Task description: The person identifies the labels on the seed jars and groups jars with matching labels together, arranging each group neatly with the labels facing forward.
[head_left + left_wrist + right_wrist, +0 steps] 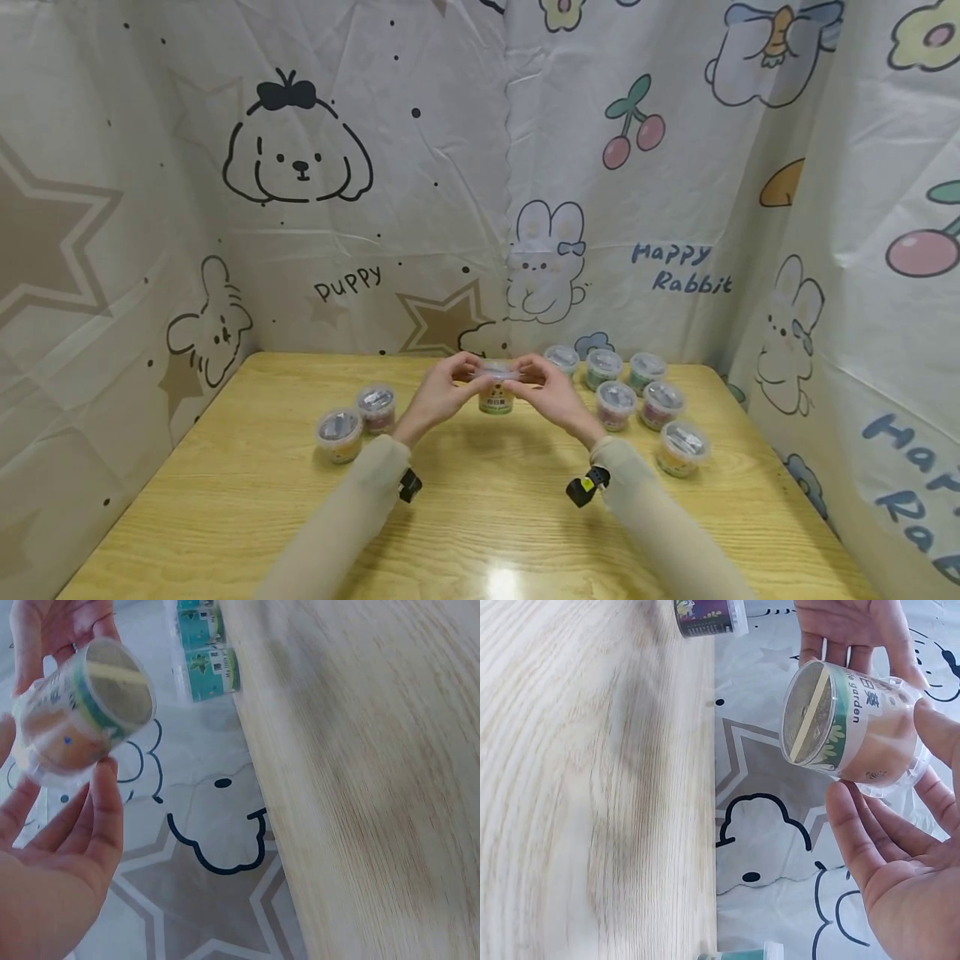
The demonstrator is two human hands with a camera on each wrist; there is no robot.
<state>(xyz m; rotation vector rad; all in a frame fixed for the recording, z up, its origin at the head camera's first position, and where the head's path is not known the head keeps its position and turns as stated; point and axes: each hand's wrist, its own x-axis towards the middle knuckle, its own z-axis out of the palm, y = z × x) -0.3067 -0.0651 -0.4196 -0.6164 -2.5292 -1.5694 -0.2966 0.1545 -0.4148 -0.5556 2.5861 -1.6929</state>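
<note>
Between both hands, above the back of the table, is a clear plastic planting cup [496, 402] with a green and white label and a transparent lid. My left hand [444, 392] grips the lid's rim from the left, thumb nearest me. From the right, my right hand [551, 393] holds the same rim, its thumb also on the near side. In the right wrist view the cup [862, 724] tilts, showing brown filling and a pale stick through its base. The left wrist view shows the cup [82, 712] between fingers of both hands.
Two lidded cups, one orange-labelled [340, 435] and one reddish [377, 410], stand at left. Several more stand at right, including a green one [603, 370], a purple one [662, 405] and an orange one [682, 450]. A patterned cloth [450, 208] encloses the wooden table [487, 517].
</note>
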